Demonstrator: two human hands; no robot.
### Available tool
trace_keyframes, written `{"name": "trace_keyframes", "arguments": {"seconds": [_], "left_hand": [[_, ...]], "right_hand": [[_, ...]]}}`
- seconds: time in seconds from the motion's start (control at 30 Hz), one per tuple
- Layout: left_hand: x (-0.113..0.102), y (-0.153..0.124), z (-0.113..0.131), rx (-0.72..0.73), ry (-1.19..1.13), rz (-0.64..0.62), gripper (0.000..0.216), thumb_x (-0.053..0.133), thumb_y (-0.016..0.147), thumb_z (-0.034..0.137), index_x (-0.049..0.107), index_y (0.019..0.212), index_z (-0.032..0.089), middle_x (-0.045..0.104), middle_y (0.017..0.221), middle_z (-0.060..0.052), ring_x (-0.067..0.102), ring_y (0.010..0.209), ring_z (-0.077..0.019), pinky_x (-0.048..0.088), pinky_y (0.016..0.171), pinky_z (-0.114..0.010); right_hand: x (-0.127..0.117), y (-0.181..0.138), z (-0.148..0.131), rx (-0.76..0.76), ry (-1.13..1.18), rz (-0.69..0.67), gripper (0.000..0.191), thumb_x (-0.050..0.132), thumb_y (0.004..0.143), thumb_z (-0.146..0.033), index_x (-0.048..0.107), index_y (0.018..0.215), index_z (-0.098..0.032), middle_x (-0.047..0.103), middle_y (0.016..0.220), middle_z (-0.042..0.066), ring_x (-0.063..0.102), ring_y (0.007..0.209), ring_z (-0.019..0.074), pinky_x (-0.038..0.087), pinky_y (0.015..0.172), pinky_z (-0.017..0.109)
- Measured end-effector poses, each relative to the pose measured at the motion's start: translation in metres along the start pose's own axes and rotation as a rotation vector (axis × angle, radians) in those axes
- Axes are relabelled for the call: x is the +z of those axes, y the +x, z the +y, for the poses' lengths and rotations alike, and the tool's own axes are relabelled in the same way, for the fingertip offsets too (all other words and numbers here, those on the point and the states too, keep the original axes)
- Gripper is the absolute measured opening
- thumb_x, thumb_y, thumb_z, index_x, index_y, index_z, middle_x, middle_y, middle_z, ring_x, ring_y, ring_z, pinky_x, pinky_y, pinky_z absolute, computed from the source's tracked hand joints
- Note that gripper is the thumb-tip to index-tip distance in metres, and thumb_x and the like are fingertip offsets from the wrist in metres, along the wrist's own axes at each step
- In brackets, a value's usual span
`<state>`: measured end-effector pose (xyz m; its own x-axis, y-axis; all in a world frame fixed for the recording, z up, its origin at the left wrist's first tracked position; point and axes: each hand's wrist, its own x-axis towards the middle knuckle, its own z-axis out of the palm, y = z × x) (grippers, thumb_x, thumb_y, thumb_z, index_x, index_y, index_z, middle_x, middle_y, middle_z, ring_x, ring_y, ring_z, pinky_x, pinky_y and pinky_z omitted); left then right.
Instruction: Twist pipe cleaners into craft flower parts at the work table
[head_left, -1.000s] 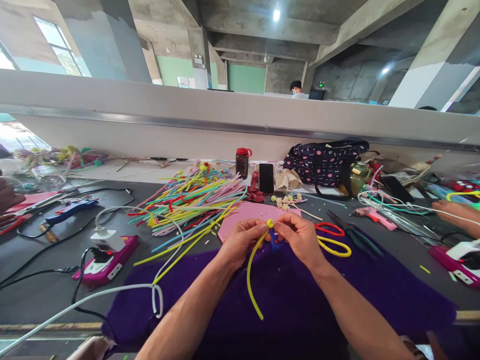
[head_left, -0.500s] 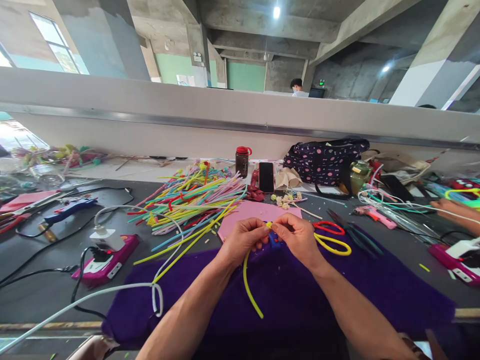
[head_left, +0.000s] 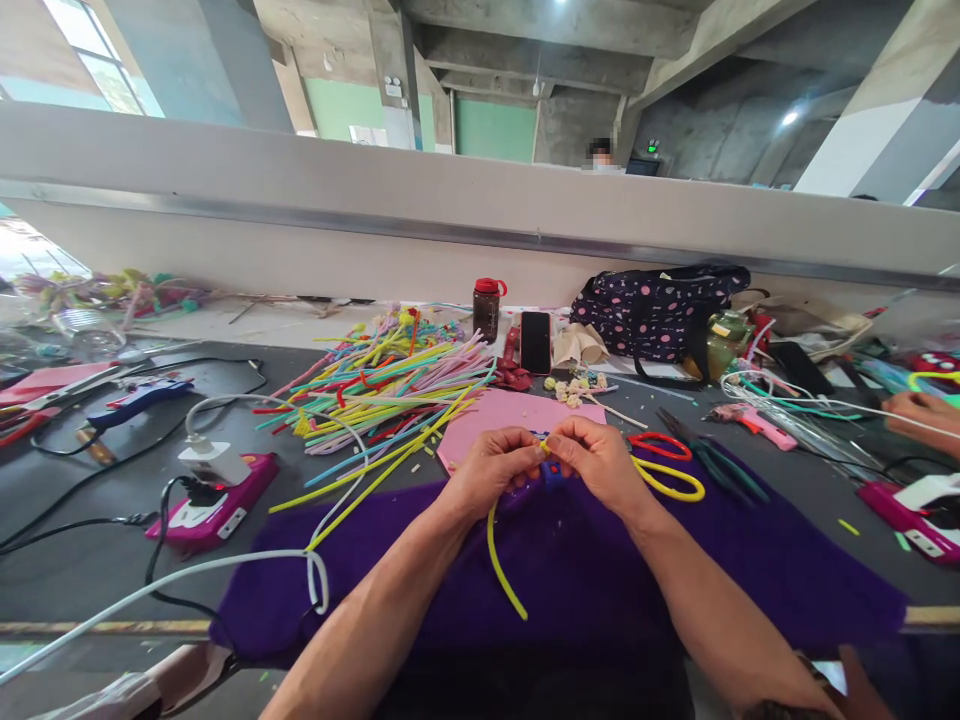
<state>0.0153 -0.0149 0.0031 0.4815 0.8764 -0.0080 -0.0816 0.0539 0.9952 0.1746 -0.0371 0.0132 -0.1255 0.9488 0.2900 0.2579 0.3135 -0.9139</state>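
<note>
The long dark table carries a purple cloth at its near edge, and a pink sheet lies just behind the cloth. To the left of the sheet there is a big pile of coloured pipe cleaners, a pink power strip and a blue glue gun. On the right lie scissors and a pink glue gun, and at the far edge stand a bottle with red lid, a phone and a spotted bag.

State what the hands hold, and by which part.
The left hand and right hand pinch the yellow pipe cleaner at its upper end; the rest hangs free.
</note>
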Motion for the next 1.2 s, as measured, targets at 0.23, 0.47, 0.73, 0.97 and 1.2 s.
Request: {"name": "trace_keyframes", "arguments": {"seconds": [0.23, 0.47, 0.73, 0.97, 1.2], "left_hand": [[-0.004, 0.003, 0.002, -0.153, -0.2, -0.109, 0.035, 0.052, 0.074, 0.045, 0.061, 0.073, 0.011, 0.062, 0.062, -0.006, 0.053, 0.044, -0.009, 0.036, 0.037, -0.017], [-0.001, 0.003, -0.001, -0.157, -0.174, -0.136, 0.028, 0.06, 0.07, 0.038, 0.058, 0.071, 0.01, 0.062, 0.06, -0.005, 0.054, 0.043, -0.0084, 0.037, 0.035, -0.015], [0.0, -0.001, 0.001, -0.149, -0.154, -0.103, 0.02, 0.064, 0.067, 0.03, 0.055, 0.067, 0.012, 0.058, 0.053, 0.0, 0.049, 0.037, -0.0045, 0.034, 0.035, -0.013], [0.0, -0.001, 0.003, -0.144, -0.269, -0.085, 0.018, 0.065, 0.067, 0.027, 0.054, 0.066, 0.012, 0.057, 0.05, 0.001, 0.044, 0.033, -0.0031, 0.029, 0.031, -0.012], [-0.001, 0.001, 0.0, -0.059, -0.295, -0.014, 0.021, 0.065, 0.067, 0.029, 0.053, 0.064, 0.012, 0.057, 0.051, 0.002, 0.043, 0.033, -0.0029, 0.029, 0.031, -0.013]], "right_hand": [[-0.002, 0.001, 0.007, 0.037, 0.115, 0.005, 0.023, 0.052, 0.078, -0.037, 0.053, 0.067, -0.016, 0.046, 0.05, -0.005, 0.039, 0.043, 0.0072, 0.031, 0.044, 0.02], [-0.002, -0.001, 0.002, 0.063, 0.058, -0.011, 0.022, 0.053, 0.077, -0.034, 0.053, 0.065, -0.016, 0.046, 0.05, -0.004, 0.04, 0.043, 0.0071, 0.031, 0.043, 0.02], [0.0, 0.001, 0.005, 0.164, 0.241, -0.083, 0.024, 0.057, 0.074, -0.035, 0.053, 0.062, -0.015, 0.046, 0.045, -0.005, 0.037, 0.037, 0.0054, 0.025, 0.037, 0.018], [0.004, -0.001, 0.006, 0.084, 0.248, 0.053, 0.021, 0.055, 0.076, -0.035, 0.057, 0.071, -0.016, 0.052, 0.05, -0.003, 0.043, 0.04, 0.0072, 0.031, 0.039, 0.019], [0.009, -0.007, 0.005, -0.5, -0.339, 0.287, 0.011, 0.053, 0.078, -0.018, 0.061, 0.085, -0.02, 0.062, 0.082, 0.004, 0.057, 0.076, 0.0152, 0.045, 0.069, 0.028]]}}
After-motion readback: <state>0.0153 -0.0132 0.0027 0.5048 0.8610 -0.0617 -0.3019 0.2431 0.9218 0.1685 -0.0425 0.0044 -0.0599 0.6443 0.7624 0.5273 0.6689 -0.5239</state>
